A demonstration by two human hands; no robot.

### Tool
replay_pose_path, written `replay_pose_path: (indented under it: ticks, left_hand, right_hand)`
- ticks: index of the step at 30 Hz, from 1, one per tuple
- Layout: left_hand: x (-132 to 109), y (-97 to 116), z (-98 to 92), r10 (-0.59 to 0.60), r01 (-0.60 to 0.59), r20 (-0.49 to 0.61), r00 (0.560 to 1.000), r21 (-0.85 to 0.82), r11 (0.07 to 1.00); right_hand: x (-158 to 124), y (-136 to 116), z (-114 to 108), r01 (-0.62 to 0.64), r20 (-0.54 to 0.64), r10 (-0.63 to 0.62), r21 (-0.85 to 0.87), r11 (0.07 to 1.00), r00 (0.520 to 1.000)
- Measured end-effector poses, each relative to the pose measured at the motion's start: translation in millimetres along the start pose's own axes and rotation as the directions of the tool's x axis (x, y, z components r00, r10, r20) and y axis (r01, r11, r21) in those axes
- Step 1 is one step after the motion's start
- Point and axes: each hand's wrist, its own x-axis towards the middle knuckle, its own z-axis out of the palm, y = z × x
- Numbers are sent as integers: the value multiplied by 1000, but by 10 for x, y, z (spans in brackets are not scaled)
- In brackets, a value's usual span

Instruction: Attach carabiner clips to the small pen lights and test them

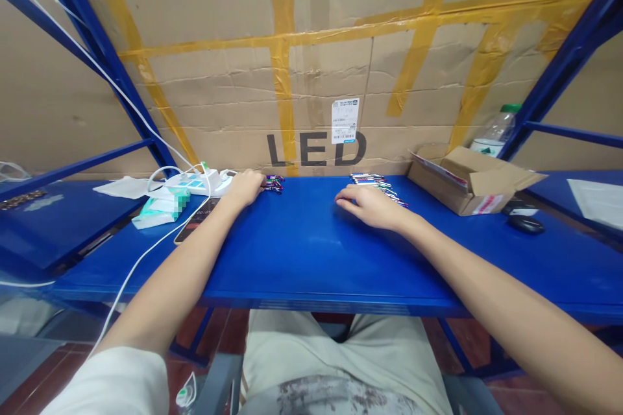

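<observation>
On the blue table (292, 253), my left hand (247, 188) rests at the left end of a small group of colourful pens (275, 183). Its fingers are curled and mostly hidden, so whether it grips a pen cannot be told. My right hand (367, 205) lies over the near side of a row of pens (367, 177), palm down. Its thumb and fingers point left, slightly apart, with nothing seen between them. Part of that row shows behind the hand and to its right.
To the left are a phone (197, 220), a green and white packet (160, 207), a power strip (195, 181) and a white cable. An open cardboard box (467, 181), a bottle (496, 133) and a black mouse (525, 224) stand right. A cardboard wall (219, 97) rises behind.
</observation>
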Motion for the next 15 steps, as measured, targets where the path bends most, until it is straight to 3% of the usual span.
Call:
replay_pose_path:
  ticks: [6, 12, 15]
  left_hand:
    - [-1, -1, 12, 5, -5, -11, 1000, -12, 1000]
    - [9, -14, 29, 2, -3, -28, 1000, -29, 1000]
    - [13, -17, 37, 2, -3, -34, 999, -30, 1000]
  right_hand:
    - [-21, 86, -111, -58, -50, 57, -10, 998, 997]
    - [-131, 295, -408, -234, -154, 241, 63, 970, 958]
    - [-204, 457, -569, -312, -151, 312, 24, 950, 938]
